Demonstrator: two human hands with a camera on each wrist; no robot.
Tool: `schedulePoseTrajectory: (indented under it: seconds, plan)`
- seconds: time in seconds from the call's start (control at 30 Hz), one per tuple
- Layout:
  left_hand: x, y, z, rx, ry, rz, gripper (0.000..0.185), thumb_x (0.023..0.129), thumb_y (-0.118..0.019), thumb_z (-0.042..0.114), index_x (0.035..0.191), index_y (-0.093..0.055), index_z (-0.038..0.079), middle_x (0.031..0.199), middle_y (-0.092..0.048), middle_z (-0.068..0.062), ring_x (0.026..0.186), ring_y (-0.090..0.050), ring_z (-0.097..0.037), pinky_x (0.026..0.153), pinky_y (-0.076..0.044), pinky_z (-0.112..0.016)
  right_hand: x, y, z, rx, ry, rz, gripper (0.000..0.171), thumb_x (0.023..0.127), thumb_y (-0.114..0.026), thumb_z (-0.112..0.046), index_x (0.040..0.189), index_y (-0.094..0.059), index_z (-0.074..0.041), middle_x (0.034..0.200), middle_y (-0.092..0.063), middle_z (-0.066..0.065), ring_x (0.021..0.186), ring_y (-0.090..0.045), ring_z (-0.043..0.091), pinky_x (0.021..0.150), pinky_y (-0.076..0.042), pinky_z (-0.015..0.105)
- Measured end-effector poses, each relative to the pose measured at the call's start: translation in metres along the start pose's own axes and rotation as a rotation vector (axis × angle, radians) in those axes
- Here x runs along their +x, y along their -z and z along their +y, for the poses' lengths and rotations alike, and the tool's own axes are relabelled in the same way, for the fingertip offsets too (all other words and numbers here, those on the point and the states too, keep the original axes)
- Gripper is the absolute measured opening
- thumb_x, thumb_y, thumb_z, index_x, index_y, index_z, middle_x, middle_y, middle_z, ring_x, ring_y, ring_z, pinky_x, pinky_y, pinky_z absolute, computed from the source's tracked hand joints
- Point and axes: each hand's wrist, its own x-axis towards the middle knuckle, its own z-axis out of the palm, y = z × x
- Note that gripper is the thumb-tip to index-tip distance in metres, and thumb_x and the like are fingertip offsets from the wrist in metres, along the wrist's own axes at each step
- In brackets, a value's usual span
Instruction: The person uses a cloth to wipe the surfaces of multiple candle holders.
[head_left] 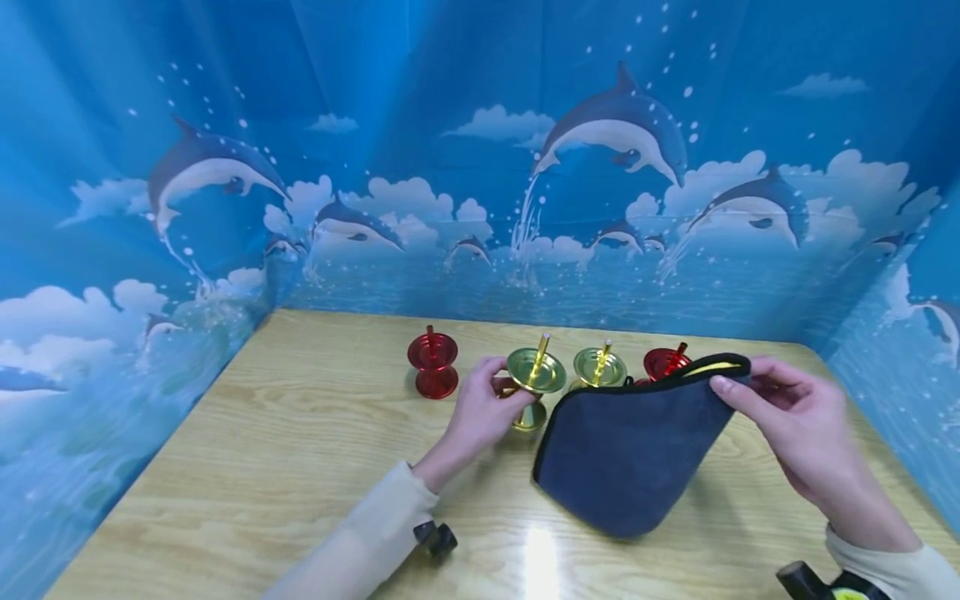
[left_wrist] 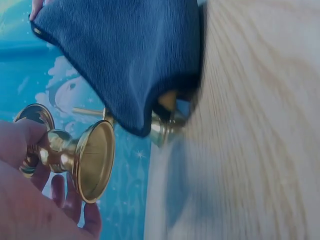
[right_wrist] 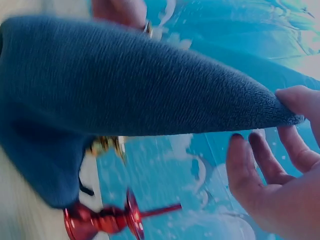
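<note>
My left hand [head_left: 483,407] grips a gold candle holder [head_left: 536,372] by its narrow stem, its spike pointing up; in the left wrist view its base hangs clear of the wood. With thumb and fingers my right hand [head_left: 797,427] pinches the upper right corner of a dark blue fabric pouch [head_left: 633,454]. Black trim edges the pouch, and a yellow lining shows at its mouth. The pouch hangs slanted between my hands, partly covering a second gold candle holder [head_left: 599,367] and a red candle holder [head_left: 667,364] behind it.
Another red candle holder [head_left: 433,362] stands on the wooden table [head_left: 300,433], left of my left hand. A blue dolphin-print curtain [head_left: 420,167] closes off the back and both sides of the table.
</note>
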Motion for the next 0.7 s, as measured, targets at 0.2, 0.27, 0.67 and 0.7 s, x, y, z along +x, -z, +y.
schedulePoseTrajectory:
  seconds: [0.2, 0.27, 0.67, 0.7]
  plan:
    - [0.009, 0.000, -0.006, -0.004, 0.038, 0.022, 0.037, 0.085, -0.079, 0.012, 0.120, -0.070, 0.005, 0.122, -0.054, -0.016, 0.112, -0.071, -0.034, 0.083, -0.062, -0.031, -0.001, 0.003, -0.006, -0.189, 0.057, 0.138, 0.014, 0.090, -0.067, 0.011, 0.091, -0.072, -0.002, 0.086, -0.070, -0.004, 0.056, -0.059, 0.010, 0.051, -0.047, 0.022]
    - [0.013, -0.001, -0.008, -0.005, 0.053, 0.032, 0.037, 0.085, -0.078, 0.011, 0.121, -0.070, 0.006, 0.123, -0.053, -0.016, 0.114, -0.071, -0.034, 0.084, -0.061, -0.031, -0.001, 0.005, -0.007, -0.156, 0.075, 0.144, 0.011, 0.091, -0.066, 0.011, 0.090, -0.070, 0.001, 0.088, -0.072, -0.001, 0.055, -0.059, 0.011, 0.047, -0.043, 0.026]
    - [0.028, -0.007, -0.017, 0.024, 0.097, 0.048, 0.041, 0.084, -0.078, 0.010, 0.123, -0.068, 0.003, 0.127, -0.049, -0.017, 0.116, -0.069, -0.035, 0.092, -0.059, -0.032, 0.002, 0.025, -0.025, 0.220, 0.225, 0.046, 0.015, 0.101, -0.040, 0.016, 0.094, -0.051, 0.008, 0.117, -0.074, 0.019, 0.079, -0.078, 0.026, 0.043, -0.052, 0.023]
    - [0.028, -0.007, -0.018, 0.025, 0.097, 0.048, 0.040, 0.084, -0.078, 0.010, 0.122, -0.068, 0.002, 0.126, -0.049, -0.017, 0.115, -0.070, -0.035, 0.092, -0.059, -0.032, 0.003, 0.027, -0.027, 0.234, 0.235, 0.060, 0.016, 0.101, -0.039, 0.016, 0.096, -0.052, 0.009, 0.115, -0.074, 0.020, 0.078, -0.078, 0.026, 0.046, -0.054, 0.024]
